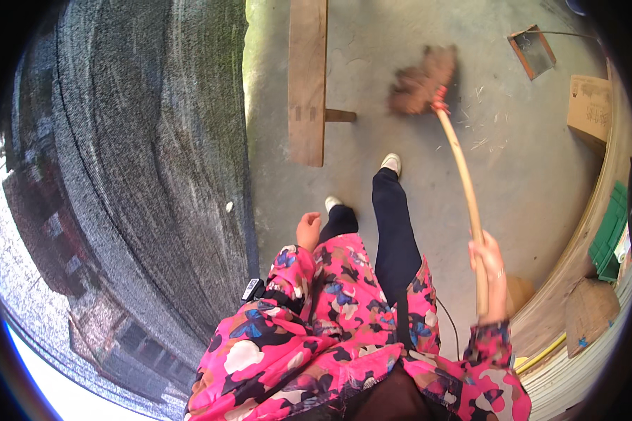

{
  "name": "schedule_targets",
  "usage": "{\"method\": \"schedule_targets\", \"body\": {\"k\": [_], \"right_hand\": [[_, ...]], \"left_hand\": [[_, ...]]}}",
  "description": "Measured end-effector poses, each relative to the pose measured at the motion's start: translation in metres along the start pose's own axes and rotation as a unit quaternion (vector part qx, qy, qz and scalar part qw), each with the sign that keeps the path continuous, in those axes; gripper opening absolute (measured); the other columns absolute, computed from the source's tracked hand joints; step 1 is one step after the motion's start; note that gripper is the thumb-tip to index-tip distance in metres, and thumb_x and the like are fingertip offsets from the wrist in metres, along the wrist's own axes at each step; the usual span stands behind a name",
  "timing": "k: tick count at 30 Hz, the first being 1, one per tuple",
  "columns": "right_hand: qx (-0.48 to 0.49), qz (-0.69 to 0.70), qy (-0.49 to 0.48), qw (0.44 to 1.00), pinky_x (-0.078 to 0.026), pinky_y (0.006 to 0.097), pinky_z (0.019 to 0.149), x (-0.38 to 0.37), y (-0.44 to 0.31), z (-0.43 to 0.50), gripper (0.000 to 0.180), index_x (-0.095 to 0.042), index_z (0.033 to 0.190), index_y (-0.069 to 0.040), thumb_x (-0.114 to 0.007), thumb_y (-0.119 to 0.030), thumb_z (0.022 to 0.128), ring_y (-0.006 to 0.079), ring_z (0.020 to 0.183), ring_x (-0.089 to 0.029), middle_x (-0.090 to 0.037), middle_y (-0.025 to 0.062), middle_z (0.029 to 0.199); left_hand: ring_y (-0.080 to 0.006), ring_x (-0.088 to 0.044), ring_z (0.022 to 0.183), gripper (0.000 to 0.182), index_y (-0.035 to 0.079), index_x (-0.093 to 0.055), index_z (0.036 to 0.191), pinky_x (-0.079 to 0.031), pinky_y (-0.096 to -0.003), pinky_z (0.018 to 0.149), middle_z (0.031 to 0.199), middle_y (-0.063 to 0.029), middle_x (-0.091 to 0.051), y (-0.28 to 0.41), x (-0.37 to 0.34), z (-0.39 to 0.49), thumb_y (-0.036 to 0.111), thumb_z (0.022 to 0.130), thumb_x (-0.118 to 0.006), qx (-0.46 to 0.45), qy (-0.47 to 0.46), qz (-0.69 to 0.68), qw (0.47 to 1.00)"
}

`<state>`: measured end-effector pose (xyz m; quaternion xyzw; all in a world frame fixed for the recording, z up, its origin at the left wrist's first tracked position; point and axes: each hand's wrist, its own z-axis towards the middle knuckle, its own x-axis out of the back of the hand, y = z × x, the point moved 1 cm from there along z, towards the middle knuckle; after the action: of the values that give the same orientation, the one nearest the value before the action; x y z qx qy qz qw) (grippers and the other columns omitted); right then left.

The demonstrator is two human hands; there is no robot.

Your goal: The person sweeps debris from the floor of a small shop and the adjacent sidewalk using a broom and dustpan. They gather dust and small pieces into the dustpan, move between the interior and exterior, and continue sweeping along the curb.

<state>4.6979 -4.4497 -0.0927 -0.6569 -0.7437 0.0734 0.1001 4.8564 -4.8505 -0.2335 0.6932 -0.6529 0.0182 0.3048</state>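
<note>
My right hand [487, 258] is closed around the pale wooden handle of a broom [466, 179]. The handle runs up and away from me to a brown broom head, bound with red cord and slightly blurred, over the concrete floor. Thin straw-like bits of debris [482, 142] lie on the floor to the right of the handle. My left hand [308, 230] hangs near my left foot, its fingers loosely curled, with nothing seen in it.
A wooden bench [308, 79] stands ahead on the left, beside a large dark mesh sheet [189, 158]. At the right are a dustpan-like metal scoop [534, 52], a cardboard box [590, 105], a green plastic crate [608, 237] and a brown carton [592, 316] along a wooden edge.
</note>
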Motion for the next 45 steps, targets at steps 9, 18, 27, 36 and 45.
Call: {"method": "schedule_targets", "body": {"k": [9, 18, 27, 36, 45], "right_hand": [[-0.015, 0.091, -0.007, 0.996, -0.038, 0.0231, 0.030, -0.059, 0.040, -0.054, 0.051, -0.032, 0.115, -0.001, -0.054, -0.002, 0.070, 0.0123, 0.035, -0.044, -0.045, 0.0025, 0.059], [-0.049, 0.088, -0.048, 0.994, -0.037, 0.0228, 0.031, -0.135, 0.032, 0.109, 0.038, -0.038, 0.107, -0.003, -0.053, -0.007, 0.074, 0.0111, 0.034, -0.042, -0.045, 0.0027, 0.058], [-0.194, -0.005, -0.199, 0.961, -0.036, 0.0256, 0.031, -0.137, 0.090, 0.007, 0.031, -0.038, 0.100, -0.003, -0.052, -0.002, 0.072, 0.0129, 0.034, -0.044, -0.044, 0.0035, 0.057], [-0.089, -0.350, -0.251, 0.898, -0.041, 0.0302, 0.036, -0.261, 0.113, 0.121, 0.037, -0.038, 0.101, 0.004, -0.053, -0.005, 0.068, 0.0191, 0.039, -0.051, -0.050, 0.0115, 0.062], [0.008, -0.166, 0.017, 0.986, -0.034, 0.0219, 0.028, -0.081, 0.052, 0.069, 0.030, -0.041, 0.099, 0.000, -0.052, -0.003, 0.072, 0.0095, 0.034, -0.041, -0.043, 0.0019, 0.057]], "left_hand": [[-0.0205, -0.044, 0.093, 0.045, 0.009, -0.043, 0.113, -0.038, -0.0380, 0.076, 0.107, -0.0083, -0.044, 0.005, -0.051, 0.170, 0.030, 0.074, -0.055, 0.236, 0.049, -0.274, 0.931], [-0.0234, -0.046, 0.089, 0.047, 0.013, -0.043, 0.105, -0.038, -0.0403, 0.076, 0.101, -0.0070, -0.047, -0.009, -0.066, 0.254, 0.038, 0.069, -0.061, 0.235, -0.084, -0.545, 0.800], [-0.0155, -0.054, 0.076, 0.043, 0.010, -0.047, 0.103, -0.047, -0.0284, 0.055, 0.090, -0.0032, -0.054, 0.141, 0.055, 0.171, 0.042, 0.075, -0.055, -0.047, 0.010, -0.466, 0.883], [-0.0192, -0.051, 0.086, 0.036, 0.013, -0.046, 0.101, -0.044, -0.0352, 0.068, 0.097, -0.0014, -0.052, 0.230, 0.074, 0.150, 0.034, 0.073, -0.057, -0.066, 0.016, -0.552, 0.831], [-0.0142, -0.050, 0.086, 0.030, 0.012, -0.050, 0.097, -0.043, -0.0289, 0.068, 0.093, 0.0000, -0.052, 0.207, 0.078, 0.178, 0.030, 0.075, -0.057, -0.119, 0.087, -0.569, 0.809]]}}
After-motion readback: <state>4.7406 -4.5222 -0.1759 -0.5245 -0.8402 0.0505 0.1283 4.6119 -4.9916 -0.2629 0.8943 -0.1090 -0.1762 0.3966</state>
